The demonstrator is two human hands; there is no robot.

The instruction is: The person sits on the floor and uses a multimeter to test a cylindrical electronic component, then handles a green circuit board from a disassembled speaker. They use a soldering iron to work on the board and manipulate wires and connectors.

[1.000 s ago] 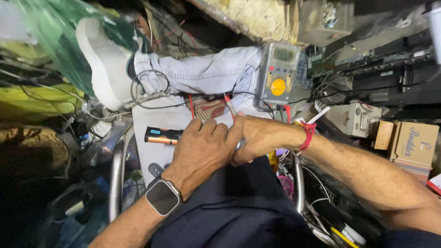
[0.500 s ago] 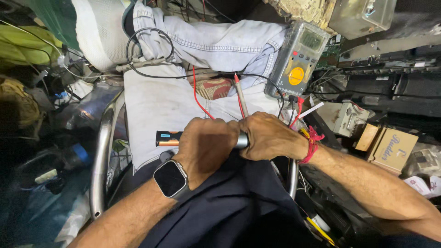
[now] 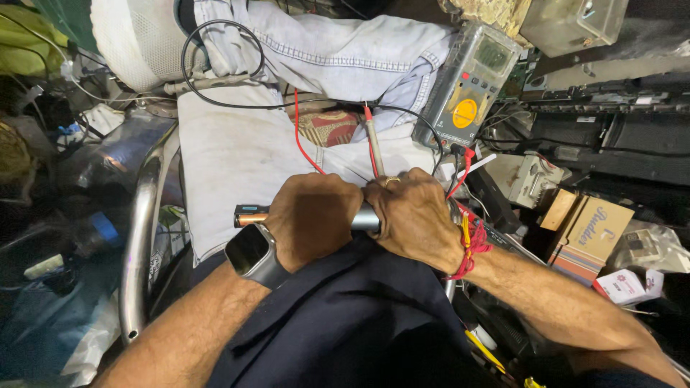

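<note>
My left hand (image 3: pixel 313 219), with a dark smartwatch on the wrist, is closed around a silver cylinder (image 3: pixel 365 218). A black and copper battery end (image 3: pixel 248 215) sticks out of that fist to the left. My right hand (image 3: pixel 417 215), with a red thread at the wrist, grips the cylinder's other end and touches the left hand. A grey test probe with a red tip (image 3: pixel 374 144) rises from between the right fingers. Its lead runs to a grey and yellow multimeter (image 3: pixel 463 93) leaning at the upper right. Both hands rest over a white cloth (image 3: pixel 237 158) on my lap.
A curved metal tube (image 3: pixel 140 237) runs down the left. Jeans (image 3: pixel 345 50) and a black cable loop (image 3: pixel 215 65) lie at the top. Cardboard boxes (image 3: pixel 589 233), small packets and electronic parts crowd the right side. Bags and clutter fill the dark left.
Both hands have stayed closed on the cylinder and sit lower in the view. The view has shifted, so the multimeter now appears further up and to the right.
</note>
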